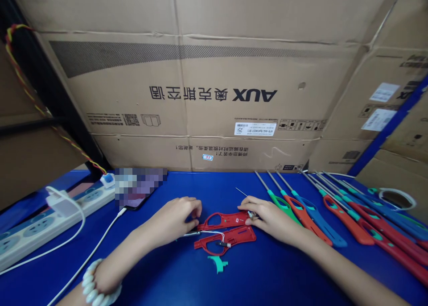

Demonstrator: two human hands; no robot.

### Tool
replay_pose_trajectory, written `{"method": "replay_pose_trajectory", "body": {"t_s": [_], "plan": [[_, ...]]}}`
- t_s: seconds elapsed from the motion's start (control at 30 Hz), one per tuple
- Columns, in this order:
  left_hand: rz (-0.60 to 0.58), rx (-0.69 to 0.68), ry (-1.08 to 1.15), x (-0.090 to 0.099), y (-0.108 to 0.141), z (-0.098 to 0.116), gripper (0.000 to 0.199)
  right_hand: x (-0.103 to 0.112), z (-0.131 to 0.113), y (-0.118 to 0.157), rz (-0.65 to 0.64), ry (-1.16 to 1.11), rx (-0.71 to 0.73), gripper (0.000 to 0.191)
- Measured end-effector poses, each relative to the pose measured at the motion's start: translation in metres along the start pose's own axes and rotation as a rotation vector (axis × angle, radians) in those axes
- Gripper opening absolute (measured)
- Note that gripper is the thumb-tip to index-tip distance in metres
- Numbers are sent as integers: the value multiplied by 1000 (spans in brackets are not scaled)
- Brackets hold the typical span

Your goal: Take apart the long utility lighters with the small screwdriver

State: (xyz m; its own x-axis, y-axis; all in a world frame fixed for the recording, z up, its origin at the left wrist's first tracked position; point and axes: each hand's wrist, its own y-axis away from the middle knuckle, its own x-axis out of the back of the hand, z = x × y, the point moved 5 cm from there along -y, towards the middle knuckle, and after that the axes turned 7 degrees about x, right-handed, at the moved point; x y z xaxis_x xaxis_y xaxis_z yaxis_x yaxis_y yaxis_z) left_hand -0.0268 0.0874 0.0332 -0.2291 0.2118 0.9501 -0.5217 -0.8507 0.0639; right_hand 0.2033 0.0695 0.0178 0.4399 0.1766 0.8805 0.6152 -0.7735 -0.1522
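Two halves of a red lighter shell lie on the blue table, the upper half [230, 220] between my hands and the lower half [242, 235] just nearer to me. White wires and a small black igniter piece [223, 244] rest across the lower half. My left hand [182, 214] is curled closed at the shells' left end, beside a metal tube [190, 234]; what its fingertips grip is hidden. At the upper shell's right end, my right hand [264, 214] pinches a small metal fitting [251, 215]. A thin wire [240, 192] sticks out past its fingers. Closest to me lies a green trigger [218, 264].
Several long-necked lighters in green, orange [305, 219], blue and red lie at the right. On the left are a white power strip [63, 214], a charging cable [96, 252] and a partly blurred phone [140, 194]. Cardboard [207, 74] walls the back.
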Motion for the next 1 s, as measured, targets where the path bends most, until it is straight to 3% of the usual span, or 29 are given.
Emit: {"method": "replay_pose_trajectory", "body": {"t_s": [0.1, 0.2, 0.43, 0.73, 1.0], "plan": [[-163, 47, 16, 0, 5, -6, 15, 0, 3, 0, -43, -2, -5, 35], [-217, 75, 20, 0, 8, -7, 20, 1, 5, -1, -60, 5, -13, 34], [-253, 66, -27, -3, 8, -3, 17, 6, -5, 1, -18, -1, 6, 32], [-220, 37, 9, 1, 10, -3, 18, -5, -30, 4, -104, 8, 112, 27], [-206, -21, 112, 10, 15, -1, 11, -23, -23, 0, -80, 159, 166, 11]]}}
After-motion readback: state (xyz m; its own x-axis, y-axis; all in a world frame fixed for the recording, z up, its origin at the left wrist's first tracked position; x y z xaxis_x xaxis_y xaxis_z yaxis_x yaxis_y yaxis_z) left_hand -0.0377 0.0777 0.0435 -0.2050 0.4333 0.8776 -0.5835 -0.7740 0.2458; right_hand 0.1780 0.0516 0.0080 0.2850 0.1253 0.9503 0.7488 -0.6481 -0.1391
